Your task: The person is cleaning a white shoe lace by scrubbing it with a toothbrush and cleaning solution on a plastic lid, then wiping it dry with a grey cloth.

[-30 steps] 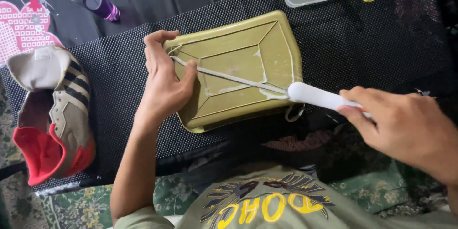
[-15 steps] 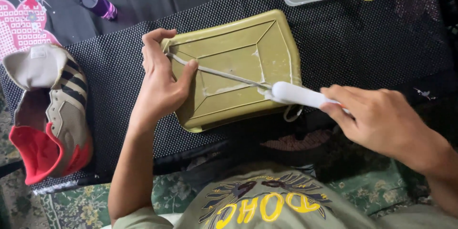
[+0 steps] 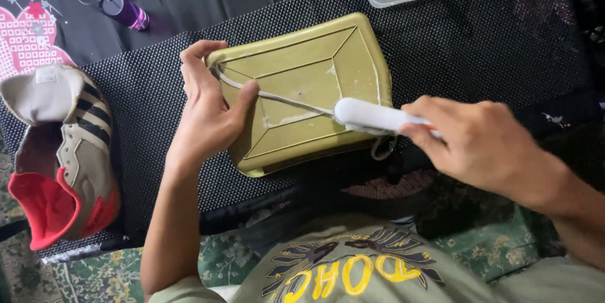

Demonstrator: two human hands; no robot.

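The left hand (image 3: 205,117) pins 1 shoelace (image 3: 287,100) flat on the olive tray (image 3: 296,63) at centre; the right hand (image 3: 479,142) grips a white brush (image 3: 372,116) pressed on the lace.

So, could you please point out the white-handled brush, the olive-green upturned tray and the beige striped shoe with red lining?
white-handled brush (image 3: 368,114), head view, on the middle of its white handle.
olive-green upturned tray (image 3: 302,63), head view, on its bare upper panel.
beige striped shoe with red lining (image 3: 75,151), head view, on its striped side.
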